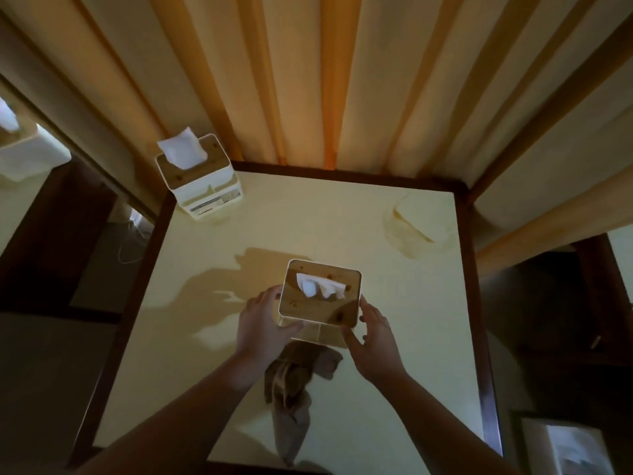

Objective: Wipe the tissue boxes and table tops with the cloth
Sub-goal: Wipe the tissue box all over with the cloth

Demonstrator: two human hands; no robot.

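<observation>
A white tissue box (320, 293) with a wooden lid and a tissue sticking out stands near the middle of the glossy cream table top (394, 337). My left hand (262, 325) grips its left side, with the thumb on the front face. My right hand (373, 337) cups its right front corner, fingers along the side and thumb at the front. A grey-brown cloth (294, 382) lies crumpled on the table just in front of the box, between my forearms, and neither hand holds it. A second tissue box (202, 180) stands at the table's far left corner.
The table has a dark wooden rim (478, 303). Striped curtains (325, 80) hang right behind it. Another tissue box (24, 152) sits on a neighbouring surface at far left. A white cable (132, 241) lies on the floor at left, and a framed picture (565, 443) sits at bottom right.
</observation>
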